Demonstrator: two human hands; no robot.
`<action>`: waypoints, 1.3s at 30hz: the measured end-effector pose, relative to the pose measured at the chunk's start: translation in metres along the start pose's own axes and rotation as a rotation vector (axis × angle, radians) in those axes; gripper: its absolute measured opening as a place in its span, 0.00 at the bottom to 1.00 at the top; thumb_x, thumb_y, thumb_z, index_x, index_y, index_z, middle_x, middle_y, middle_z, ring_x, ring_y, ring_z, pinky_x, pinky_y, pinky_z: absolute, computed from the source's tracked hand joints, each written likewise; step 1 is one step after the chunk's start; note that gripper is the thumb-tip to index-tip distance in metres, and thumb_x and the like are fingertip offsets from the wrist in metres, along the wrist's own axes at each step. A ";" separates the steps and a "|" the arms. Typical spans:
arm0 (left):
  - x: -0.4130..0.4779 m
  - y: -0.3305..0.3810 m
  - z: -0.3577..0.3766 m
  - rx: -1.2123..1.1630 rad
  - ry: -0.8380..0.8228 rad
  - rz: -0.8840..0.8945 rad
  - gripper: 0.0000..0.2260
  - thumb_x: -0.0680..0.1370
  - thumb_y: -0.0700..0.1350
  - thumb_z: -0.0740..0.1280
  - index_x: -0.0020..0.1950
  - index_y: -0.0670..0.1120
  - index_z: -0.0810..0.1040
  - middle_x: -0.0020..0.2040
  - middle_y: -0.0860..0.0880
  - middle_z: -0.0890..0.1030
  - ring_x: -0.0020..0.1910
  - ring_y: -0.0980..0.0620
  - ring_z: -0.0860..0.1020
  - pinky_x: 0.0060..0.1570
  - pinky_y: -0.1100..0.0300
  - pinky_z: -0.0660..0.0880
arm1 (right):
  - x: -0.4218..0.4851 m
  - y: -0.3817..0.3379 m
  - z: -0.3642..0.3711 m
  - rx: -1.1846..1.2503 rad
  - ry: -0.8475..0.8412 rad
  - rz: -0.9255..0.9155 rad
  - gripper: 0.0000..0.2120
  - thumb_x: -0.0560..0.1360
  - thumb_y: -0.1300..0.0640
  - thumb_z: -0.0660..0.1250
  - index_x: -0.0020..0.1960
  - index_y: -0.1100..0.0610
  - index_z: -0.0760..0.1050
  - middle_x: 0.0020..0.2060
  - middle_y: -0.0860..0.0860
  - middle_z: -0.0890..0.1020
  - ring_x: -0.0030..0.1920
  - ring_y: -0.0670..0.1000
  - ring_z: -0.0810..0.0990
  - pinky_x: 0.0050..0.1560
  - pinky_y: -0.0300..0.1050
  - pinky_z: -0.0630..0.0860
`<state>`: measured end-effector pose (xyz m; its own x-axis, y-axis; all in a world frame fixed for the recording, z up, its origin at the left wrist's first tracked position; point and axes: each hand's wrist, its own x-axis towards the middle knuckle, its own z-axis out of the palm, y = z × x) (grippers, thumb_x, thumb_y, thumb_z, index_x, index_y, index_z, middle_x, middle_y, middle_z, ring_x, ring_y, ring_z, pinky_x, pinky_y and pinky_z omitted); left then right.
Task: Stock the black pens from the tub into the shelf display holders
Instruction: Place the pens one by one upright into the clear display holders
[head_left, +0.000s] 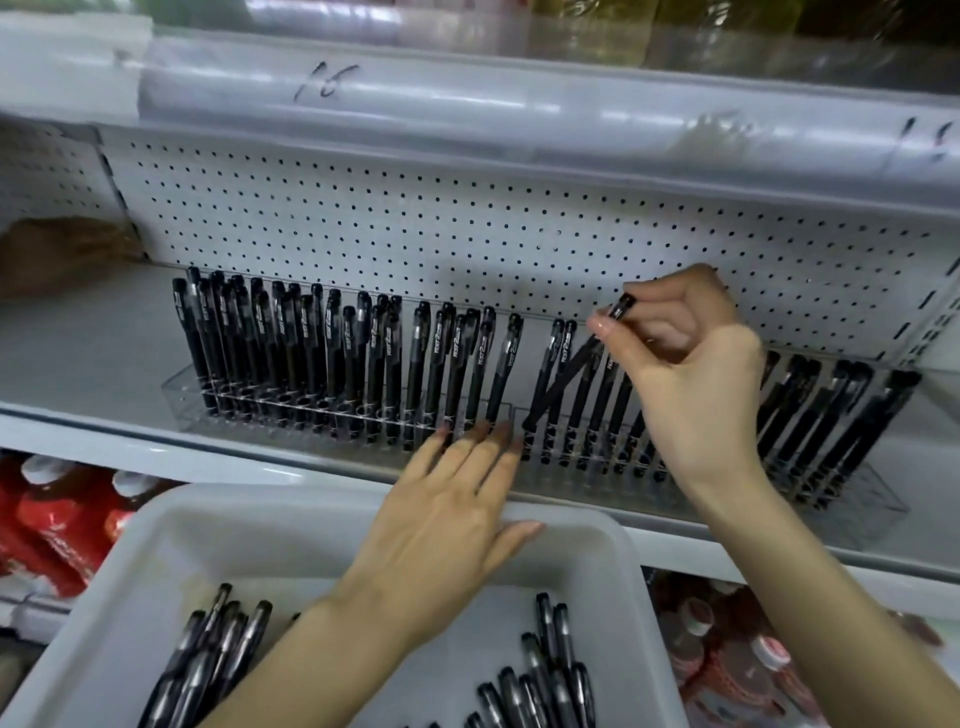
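Observation:
My right hand (685, 364) pinches the cap end of a black pen (566, 371) that slants down to the left, its tip at the left end of the right clear holder (857, 499). My left hand (447, 525) lies flat with straight fingers, fingertips touching the front of the left clear holder (179, 397) near where both holders meet. Both holders stand on the white shelf (93, 353) and are packed with upright black pens. Below, the grey tub (249, 540) holds loose black pens (550, 670) on its left and right sides.
A white pegboard (415, 228) backs the shelf. A brown object (62, 249) sits at the far left of the shelf. Red-labelled bottles (57, 519) fill the lower shelf left and right of the tub. An upper shelf edge (467, 104) overhangs.

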<state>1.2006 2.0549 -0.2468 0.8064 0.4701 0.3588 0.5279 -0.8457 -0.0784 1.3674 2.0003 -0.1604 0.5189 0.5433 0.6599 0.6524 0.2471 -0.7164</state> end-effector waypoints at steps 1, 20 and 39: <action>0.000 0.000 0.001 0.003 -0.001 0.001 0.29 0.79 0.61 0.49 0.66 0.43 0.74 0.64 0.46 0.77 0.63 0.49 0.75 0.66 0.49 0.69 | 0.001 0.001 0.000 -0.004 -0.009 -0.005 0.13 0.69 0.57 0.74 0.44 0.48 0.71 0.38 0.42 0.78 0.40 0.37 0.79 0.45 0.28 0.73; -0.001 0.000 0.009 0.021 0.009 0.007 0.29 0.79 0.60 0.50 0.68 0.42 0.73 0.65 0.46 0.75 0.65 0.48 0.72 0.66 0.48 0.69 | 0.013 0.008 0.016 -0.271 -0.214 -0.116 0.08 0.69 0.57 0.75 0.45 0.59 0.80 0.35 0.47 0.78 0.39 0.39 0.76 0.40 0.24 0.70; -0.019 -0.011 -0.008 0.040 -0.043 0.013 0.29 0.81 0.62 0.47 0.70 0.43 0.69 0.68 0.47 0.73 0.68 0.50 0.71 0.68 0.45 0.65 | 0.009 0.001 0.007 -0.422 -0.339 -0.031 0.15 0.69 0.52 0.73 0.55 0.52 0.78 0.39 0.44 0.77 0.40 0.35 0.73 0.43 0.25 0.69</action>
<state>1.1775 2.0538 -0.2455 0.8236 0.4700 0.3175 0.5267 -0.8415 -0.1206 1.3690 2.0111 -0.1567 0.3340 0.7862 0.5199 0.8660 -0.0383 -0.4986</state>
